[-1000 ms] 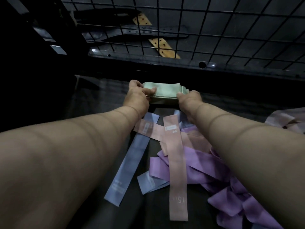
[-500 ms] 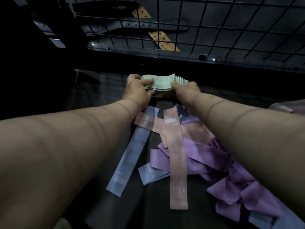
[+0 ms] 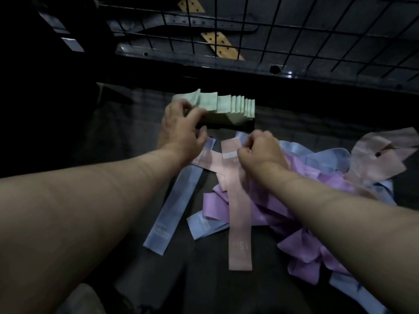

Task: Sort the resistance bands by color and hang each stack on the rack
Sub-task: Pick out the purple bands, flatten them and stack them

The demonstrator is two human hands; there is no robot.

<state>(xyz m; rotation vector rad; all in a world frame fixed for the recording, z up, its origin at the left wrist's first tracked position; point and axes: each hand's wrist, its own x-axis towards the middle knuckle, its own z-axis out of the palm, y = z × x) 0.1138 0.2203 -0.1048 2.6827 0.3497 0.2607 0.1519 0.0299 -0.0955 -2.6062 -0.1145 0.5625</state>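
A stack of pale green bands (image 3: 229,107) lies fanned out at the far middle of the dark surface. My left hand (image 3: 181,128) grips its left end, thumb on top. My right hand (image 3: 260,150) is off the stack, fingers curled, over the top end of a long pink band (image 3: 238,211); whether it pinches that band I cannot tell. A blue band (image 3: 174,200) lies to the left of the pink one. Purple bands (image 3: 294,223) are heaped under my right forearm. The black wire rack (image 3: 294,30) stands behind.
More pink bands (image 3: 381,155) lie crumpled at the right edge, with blue bands (image 3: 317,155) beside them. Behind the grid, dark perforated straps (image 3: 204,19) and a tan perforated strip (image 3: 222,46) lie on the floor. A glossy black rail (image 3: 226,62) runs below the grid.
My right hand has let go of the green stack and drawn back toward me over the pink band. The green stack now lies fanned out, held by my left hand alone.
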